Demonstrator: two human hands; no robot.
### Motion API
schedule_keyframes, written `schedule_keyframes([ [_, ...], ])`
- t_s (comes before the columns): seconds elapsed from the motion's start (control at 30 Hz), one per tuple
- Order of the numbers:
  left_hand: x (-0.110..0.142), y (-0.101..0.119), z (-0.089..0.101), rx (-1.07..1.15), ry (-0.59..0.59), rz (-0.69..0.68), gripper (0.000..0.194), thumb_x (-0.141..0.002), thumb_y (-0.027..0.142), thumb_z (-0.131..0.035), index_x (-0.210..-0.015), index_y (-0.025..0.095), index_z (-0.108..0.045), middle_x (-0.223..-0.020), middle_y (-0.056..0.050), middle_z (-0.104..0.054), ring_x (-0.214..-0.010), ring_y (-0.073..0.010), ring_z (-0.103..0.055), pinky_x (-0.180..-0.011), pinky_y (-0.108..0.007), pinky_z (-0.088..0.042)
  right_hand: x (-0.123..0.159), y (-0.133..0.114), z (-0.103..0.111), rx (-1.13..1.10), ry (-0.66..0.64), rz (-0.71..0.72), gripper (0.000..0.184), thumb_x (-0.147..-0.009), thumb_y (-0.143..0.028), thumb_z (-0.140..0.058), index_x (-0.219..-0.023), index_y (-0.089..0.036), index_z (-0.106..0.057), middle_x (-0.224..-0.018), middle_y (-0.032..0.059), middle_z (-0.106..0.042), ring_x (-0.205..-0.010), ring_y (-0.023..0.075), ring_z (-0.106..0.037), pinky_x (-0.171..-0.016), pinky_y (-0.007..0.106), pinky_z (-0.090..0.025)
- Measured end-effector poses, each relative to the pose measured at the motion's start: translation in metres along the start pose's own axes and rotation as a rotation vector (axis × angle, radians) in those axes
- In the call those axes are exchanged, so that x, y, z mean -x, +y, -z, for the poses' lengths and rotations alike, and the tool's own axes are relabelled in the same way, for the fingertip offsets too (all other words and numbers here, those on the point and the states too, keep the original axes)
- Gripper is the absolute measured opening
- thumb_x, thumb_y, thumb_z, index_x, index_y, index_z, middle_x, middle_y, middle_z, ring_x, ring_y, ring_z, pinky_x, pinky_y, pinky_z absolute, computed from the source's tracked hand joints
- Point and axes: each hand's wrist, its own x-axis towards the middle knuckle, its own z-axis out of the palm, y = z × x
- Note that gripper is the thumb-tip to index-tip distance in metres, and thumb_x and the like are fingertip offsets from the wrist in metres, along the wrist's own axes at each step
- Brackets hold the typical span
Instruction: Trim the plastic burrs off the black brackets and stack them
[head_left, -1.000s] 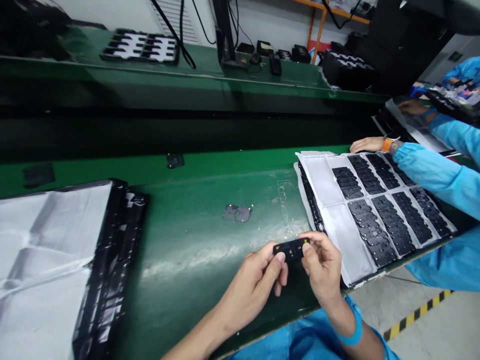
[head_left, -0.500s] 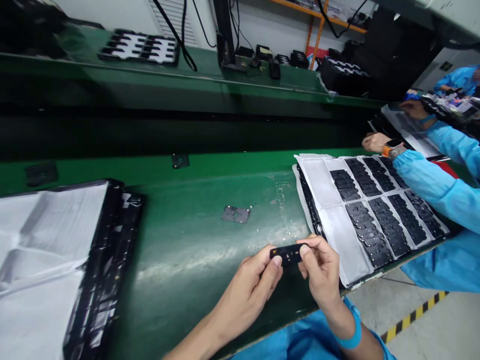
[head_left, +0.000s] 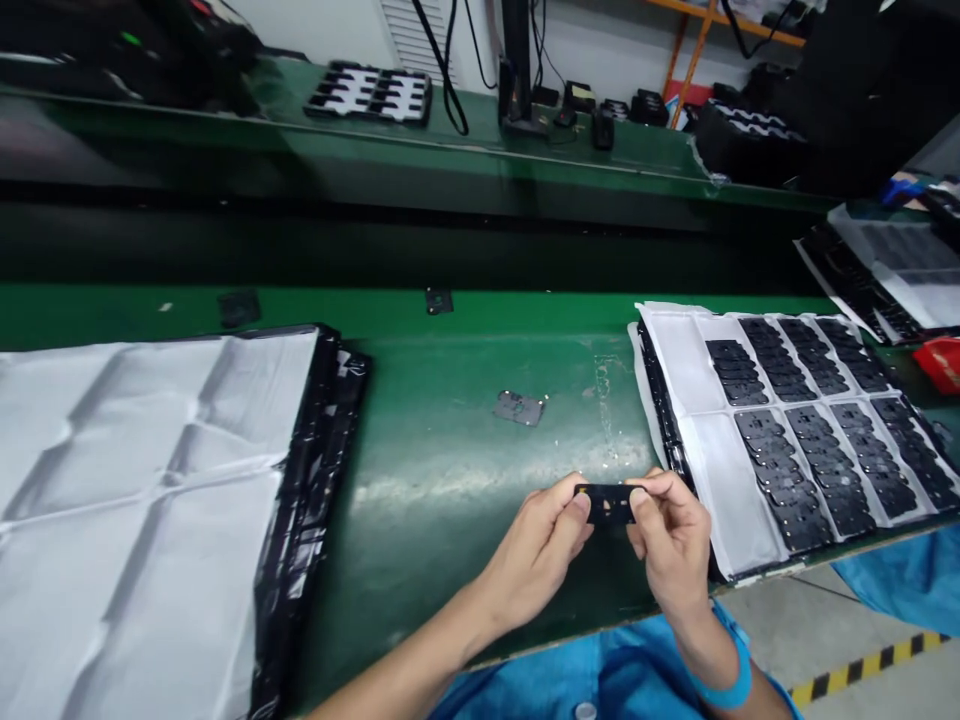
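While a stack of black plastic trays under a white creased liner sheet [head_left: 150, 480] is lying at the far left of the green bench [head_left: 450, 480], the left hand [head_left: 536, 555] is pinching one end of a small flat black rectangular part with cut-outs [head_left: 607, 503] between thumb and forefinger. The right hand [head_left: 675, 545] is pinching the other end the same way, so the part is hanging level just above the bench's near edge. A loose grey metal plate [head_left: 519, 408] is lying beyond it. To the right, a white-lined tray of matching black parts in rows [head_left: 802, 420] is sitting with its left pockets bare. Judging by this, the part is being checked or aligned; the next move is calling for a steady two-handed hold.
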Motion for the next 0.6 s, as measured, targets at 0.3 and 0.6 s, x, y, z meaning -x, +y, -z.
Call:
schedule_keyframes([
  [0.3, 0.001, -0.005, 0.002, -0.049, 0.039, -0.046, 0.047, -0.109, 0.056, -0.034, -0.076, 0.023, -0.042, -0.058, 0.006, -0.044, -0.050, -0.0119, -0.042, -0.053, -0.026, -0.033, 0.003, 0.005, -0.001, 0.070, -0.010, 0.016, 0.033, -0.097, -0.052, -0.071, -0.088, -0.021, -0.065, -0.056, -0.0078, -0.049, -0.039, 0.0075, -0.043, -0.036, 0.018, -0.036],
  [0.6, 0.000, -0.014, 0.001, 0.004, 0.057, -0.015, 0.040, -0.108, 0.051, -0.035, -0.080, 0.024, -0.042, -0.057, 0.008, -0.040, -0.048, -0.0111, -0.039, -0.051, -0.024, -0.032, 0.006, 0.007, -0.001, 0.109, -0.035, 0.063, 0.029, -0.100, -0.048, -0.069, -0.091, -0.020, -0.067, -0.069, -0.0031, -0.057, -0.044, 0.0080, -0.047, -0.041, 0.021, -0.040],
])
